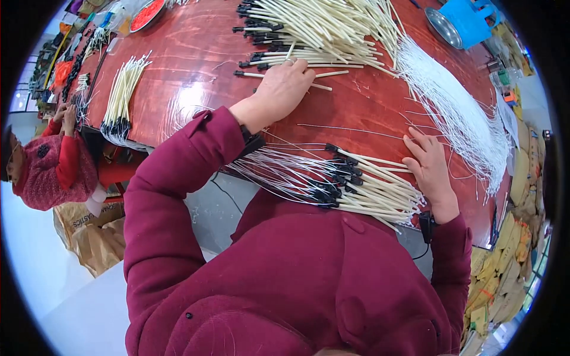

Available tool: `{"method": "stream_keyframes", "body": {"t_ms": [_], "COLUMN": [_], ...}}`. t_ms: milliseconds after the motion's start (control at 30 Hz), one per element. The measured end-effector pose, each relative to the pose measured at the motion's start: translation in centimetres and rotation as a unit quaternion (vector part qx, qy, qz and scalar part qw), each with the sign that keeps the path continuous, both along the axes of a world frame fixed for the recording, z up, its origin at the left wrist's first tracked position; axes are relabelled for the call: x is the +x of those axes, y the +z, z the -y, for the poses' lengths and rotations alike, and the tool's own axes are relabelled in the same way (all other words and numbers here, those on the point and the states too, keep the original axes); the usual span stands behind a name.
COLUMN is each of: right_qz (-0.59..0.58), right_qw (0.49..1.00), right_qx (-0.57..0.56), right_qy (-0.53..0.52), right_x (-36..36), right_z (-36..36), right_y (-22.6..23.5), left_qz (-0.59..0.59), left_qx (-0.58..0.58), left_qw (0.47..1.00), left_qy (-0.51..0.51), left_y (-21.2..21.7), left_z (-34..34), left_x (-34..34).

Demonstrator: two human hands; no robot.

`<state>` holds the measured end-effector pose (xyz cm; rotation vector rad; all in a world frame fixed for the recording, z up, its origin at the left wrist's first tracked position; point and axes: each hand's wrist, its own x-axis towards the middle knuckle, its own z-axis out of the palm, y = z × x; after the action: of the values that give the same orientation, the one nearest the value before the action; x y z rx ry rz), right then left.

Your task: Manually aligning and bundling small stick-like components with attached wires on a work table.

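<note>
Far-left bundle (pixel 126 89): black-ended cream tubes, laid on red table (pixel 184 35).
Left hand (pixel 282 88): curled over a loose tube (pixel 332 74) beside the upper tube pile (pixel 332 29); whether it is gripped cannot be told.
Wired tubes (pixel 380 190): set at near edge.
Right hand (pixel 428 163): fingers parted, nothing seen held; single wire (pixel 356 130) by fingertips.
White wires (pixel 451 113): fanned alongside.

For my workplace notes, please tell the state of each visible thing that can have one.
Left hand: fingers bent, at upper sticks
Right hand: fingers apart, over table
Upper sticks: piled loosely
Lower sticks: bunched together
Left sticks: bunched separately
White wires: loose, spread out
Dish: holds red bits
</note>
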<state>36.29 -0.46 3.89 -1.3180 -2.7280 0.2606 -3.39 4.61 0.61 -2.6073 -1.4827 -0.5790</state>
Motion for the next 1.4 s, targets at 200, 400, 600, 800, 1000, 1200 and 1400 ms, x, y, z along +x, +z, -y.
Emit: {"method": "stream_keyframes", "body": {"t_ms": [200,400,600,800,1000,1200,1400], "right_qz": [-0.012,-0.014,-0.016,-0.015,-0.018,-0.017,-0.016], "right_qw": [1.0,1.0,1.0,1.0,1.0,1.0,1.0], "right_qx": [0.005,0.005,-0.006,-0.004,-0.012,-0.012,-0.016], "right_qy": [0.01,0.006,0.002,0.003,-0.001,0.002,0.009], "right_x": [-0.4,0.5,0.3,0.3,0.1,0.3,0.4], "right_z": [-1.3,-1.7,-1.6,-1.5,-1.4,-1.4,-1.5], "right_y": [-0.5,-1.2,-1.1,-1.2,-1.1,-1.1,-1.2], "left_qz": [0.046,0.208,0.216,0.211,0.208,0.21,0.191], "left_qx": [-0.013,-0.136,-0.182,-0.183,-0.188,-0.187,-0.183], "left_qw": [0.998,0.969,0.957,0.957,0.957,0.957,0.962], "left_qy": [-0.048,0.01,0.071,0.075,0.075,0.075,0.066], "left_y": [3.2,2.9,1.8,1.5,1.4,1.1,1.5], "left_z": [2.3,7.4,10.6,11.0,10.8,10.3,9.4], "left_x": [-1.8,-3.3,-5.0,-4.8,-4.1,-3.9,-3.5]}}
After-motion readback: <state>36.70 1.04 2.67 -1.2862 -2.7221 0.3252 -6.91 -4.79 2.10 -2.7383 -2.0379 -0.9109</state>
